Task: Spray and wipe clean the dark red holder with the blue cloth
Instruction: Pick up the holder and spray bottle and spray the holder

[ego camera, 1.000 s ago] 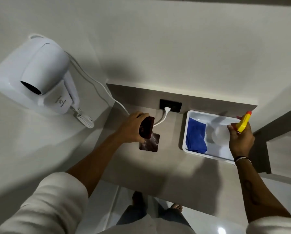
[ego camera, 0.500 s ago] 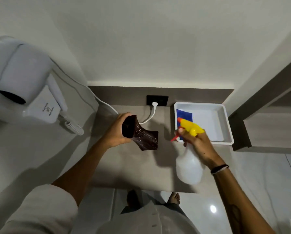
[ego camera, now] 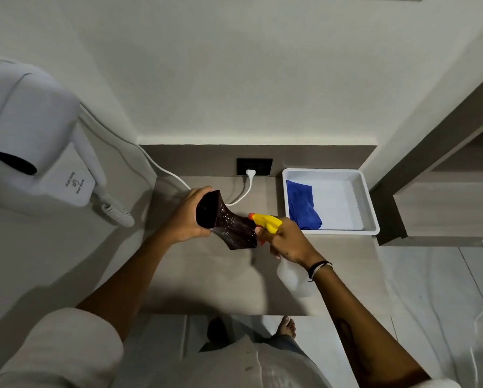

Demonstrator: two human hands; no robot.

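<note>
Left hand [ego camera: 188, 219] grips the holder [ego camera: 226, 222], right hand [ego camera: 289, 242] squeezes the sprayer [ego camera: 267, 222] beside it, cloth [ego camera: 302, 208] sits in the tray [ego camera: 372, 208] behind.

White hair dryer [ego camera: 33, 141] on the wall at left, coiled cord [ego camera: 117, 212] dangling below. A white plug [ego camera: 250, 172] sits in the black socket [ego camera: 254, 166], centre. White tray [ego camera: 372, 208] on the worktop [ego camera: 206, 275], right.

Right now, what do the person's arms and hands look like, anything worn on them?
Both forearms are bare, with loose off-white sleeves pushed up near the elbows. The right wrist carries thin black and pale bands behind the right hand; a dark marking runs along that forearm. The left hand shows nothing worn.
</note>
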